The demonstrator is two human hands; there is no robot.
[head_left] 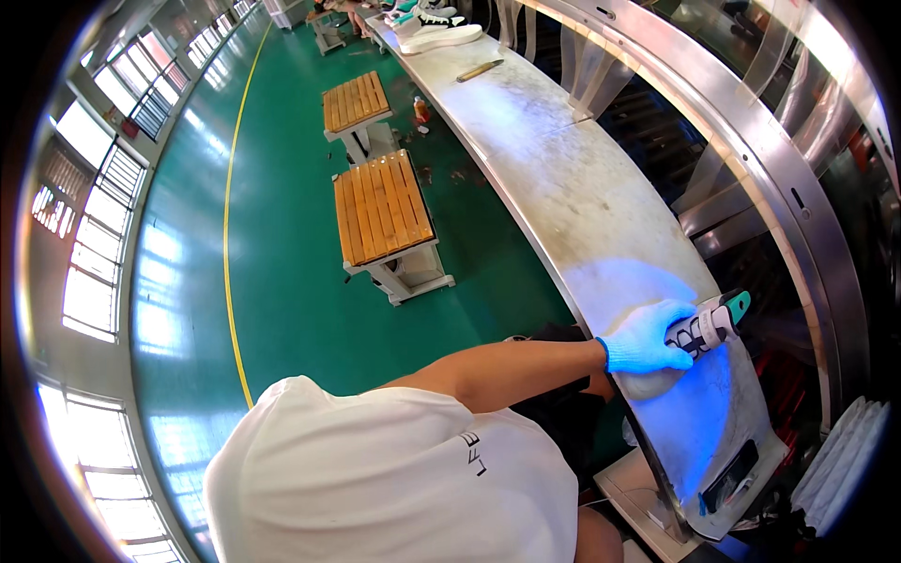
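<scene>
My left hand (649, 338), in a pale glove lit blue, is closed over the front part of a sneaker (699, 335) on the bench. The sneaker has a white and dark patterned upper, and a green part shows at its far right end. Its toe is mostly hidden under my glove. A pale sole-like edge shows below my fingers. A blue-violet light falls on the bench top (601, 202) around them. My right hand is out of sight.
A dark phone (730, 474) lies at the bench's near end. Farther along lie a knife-like tool (480, 70) and several shoes (439, 38). A metal frame (760, 155) with clear strips borders the right side. Slatted stools (385, 206) and a bottle (420, 110) stand left.
</scene>
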